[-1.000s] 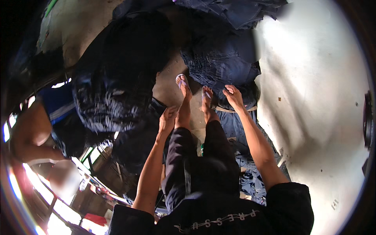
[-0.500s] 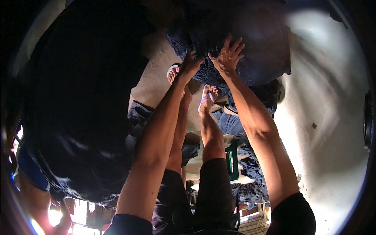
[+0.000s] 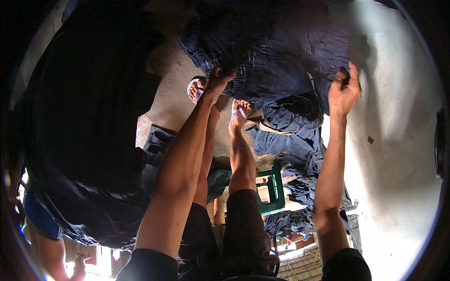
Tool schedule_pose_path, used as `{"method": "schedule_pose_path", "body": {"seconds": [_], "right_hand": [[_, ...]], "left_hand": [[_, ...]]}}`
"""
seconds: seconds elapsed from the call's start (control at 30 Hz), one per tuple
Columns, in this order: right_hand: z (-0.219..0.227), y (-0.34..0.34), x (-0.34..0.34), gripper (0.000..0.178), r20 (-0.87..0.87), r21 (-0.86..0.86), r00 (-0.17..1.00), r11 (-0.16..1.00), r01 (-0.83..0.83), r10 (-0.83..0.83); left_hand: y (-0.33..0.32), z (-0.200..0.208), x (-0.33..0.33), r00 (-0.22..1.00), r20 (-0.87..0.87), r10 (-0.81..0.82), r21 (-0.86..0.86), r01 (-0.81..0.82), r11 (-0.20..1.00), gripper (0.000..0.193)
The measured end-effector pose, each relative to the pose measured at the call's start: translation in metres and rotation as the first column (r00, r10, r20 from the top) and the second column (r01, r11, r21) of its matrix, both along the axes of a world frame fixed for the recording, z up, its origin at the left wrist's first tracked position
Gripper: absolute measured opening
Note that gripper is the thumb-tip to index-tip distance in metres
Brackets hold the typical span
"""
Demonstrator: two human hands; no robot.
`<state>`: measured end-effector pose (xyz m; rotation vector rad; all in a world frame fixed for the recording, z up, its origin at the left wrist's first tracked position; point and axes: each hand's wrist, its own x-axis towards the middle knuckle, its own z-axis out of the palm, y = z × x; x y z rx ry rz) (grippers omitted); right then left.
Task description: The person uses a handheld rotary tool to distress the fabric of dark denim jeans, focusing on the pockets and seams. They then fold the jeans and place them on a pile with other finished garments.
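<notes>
Reaching forward with both arms, we have our hands well apart at the near side of a dark navy cloth garment pile with gathered, elastic-looking edges [image 3: 276, 65], which lies between them and stretches beyond them. Our left hand [image 3: 218, 84] touches its near left edge, fingertips partly lost in shadow, so we cannot tell whether they grip the fabric. Our right hand [image 3: 345, 89] meets its right edge, thumb and fingers spread to either side of the cloth; how firmly they hold it, we cannot tell.

Left of our left hand bulks a large, rounded, almost black cloth bundle [image 3: 89, 117]. Between our hands and nearer to us sits a crumpled navy cloth bundle with a tan band [image 3: 295, 112], and closer still stands a green rectangular plastic stool [image 3: 280, 192]. Just below our left hand are our white flip-flops with lavender straps [image 3: 241, 112]. Right of our right hand spreads a pale, smooth surface [image 3: 393, 154].
</notes>
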<state>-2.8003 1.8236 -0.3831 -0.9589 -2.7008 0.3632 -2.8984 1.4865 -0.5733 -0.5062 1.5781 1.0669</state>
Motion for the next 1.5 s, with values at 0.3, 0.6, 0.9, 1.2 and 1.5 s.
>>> {"method": "schedule_pose_path", "body": {"seconds": [0.3, 0.6, 0.9, 1.2, 1.5], "right_hand": [[-0.136, -0.174, -0.020, 0.063, 0.401, -0.071, 0.910, 0.994, -0.088, 0.109], [-0.025, -0.008, 0.034, 0.033, 0.097, -0.025, 0.971, 0.975, 0.221, -0.217], [-0.060, -0.110, -0.023, 0.082, 0.350, -0.448, 0.937, 0.881, 0.152, 0.017], [-0.124, -0.124, 0.001, 0.096, 0.377, -0.611, 0.916, 0.780, 0.136, 0.136], [-0.055, -0.006, 0.042, 0.067, 0.230, -0.695, 0.972, 0.708, 0.125, 0.055]], "left_hand": [[0.031, -0.021, 0.027, 0.954, -0.295, -0.062, -0.106, 0.032, 0.994, 0.106], [0.026, 0.042, 0.041, 0.978, -0.201, 0.048, 0.047, -0.040, 0.998, 0.096], [0.028, 0.077, 0.034, 0.997, -0.077, -0.026, 0.000, 0.026, 1.000, 0.104], [0.010, 0.073, 0.060, 0.997, 0.008, -0.074, -0.052, 0.074, 0.996, 0.105], [0.004, 0.068, 0.063, 0.992, 0.008, -0.124, -0.165, 0.123, 0.979, 0.122]]}}
